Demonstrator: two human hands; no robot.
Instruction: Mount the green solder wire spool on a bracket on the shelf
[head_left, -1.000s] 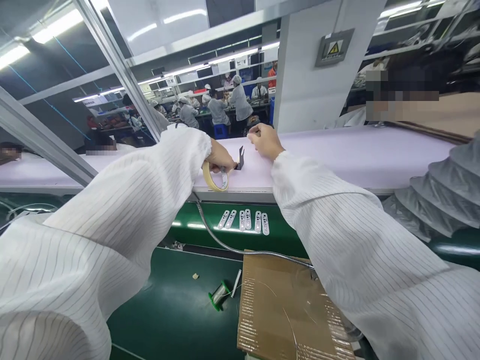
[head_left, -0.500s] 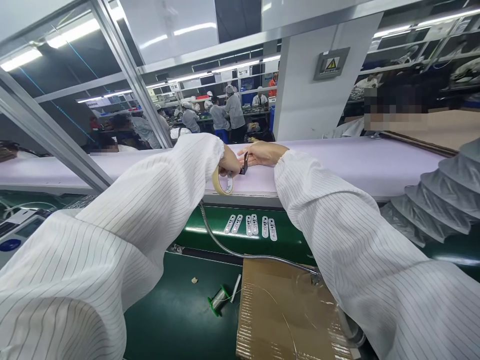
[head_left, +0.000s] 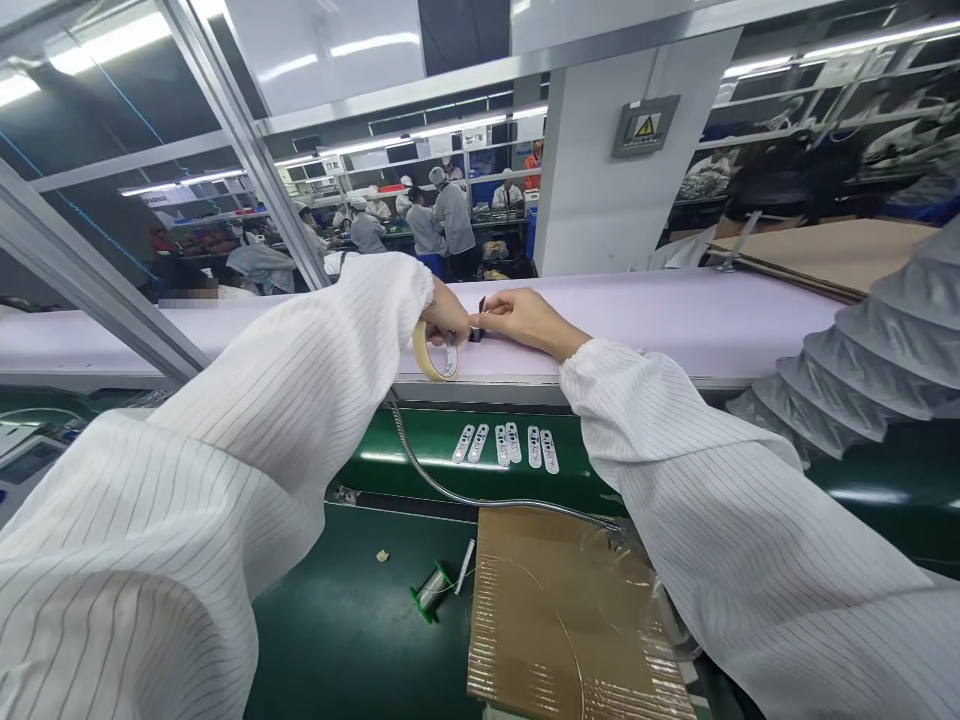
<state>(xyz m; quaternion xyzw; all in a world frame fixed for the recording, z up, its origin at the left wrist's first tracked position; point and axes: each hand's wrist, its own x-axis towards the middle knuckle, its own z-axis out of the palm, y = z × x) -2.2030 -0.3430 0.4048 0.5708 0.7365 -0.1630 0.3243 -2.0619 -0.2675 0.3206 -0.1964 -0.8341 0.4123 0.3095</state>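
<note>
Over the far pale-topped ledge (head_left: 622,310), my two hands meet close together. My left hand (head_left: 447,314) is closed, its fingers bent downward, with a roll of cream tape (head_left: 421,352) hanging at them. How the fingers grip the roll is partly hidden. From the right, my right hand (head_left: 529,316) pinches a small dark piece (head_left: 482,304) between thumb and fingers. This piece stands upright, right beside my left fingertips; its exact kind is too small to make out.
Several small white oblong plates (head_left: 508,445) lie on the green surface below the ledge. A flexible metal hose (head_left: 450,490) crosses there. Nearer are a wire spool (head_left: 431,590) and a cardboard sheet (head_left: 555,620). A grey ribbed duct (head_left: 862,350) stands right; a metal post (head_left: 240,140) slants left.
My right hand's fingers were spread beside the dark piece and are now pinched on it. Both hands appear slightly further left in view, as the camera has shifted a little.
</note>
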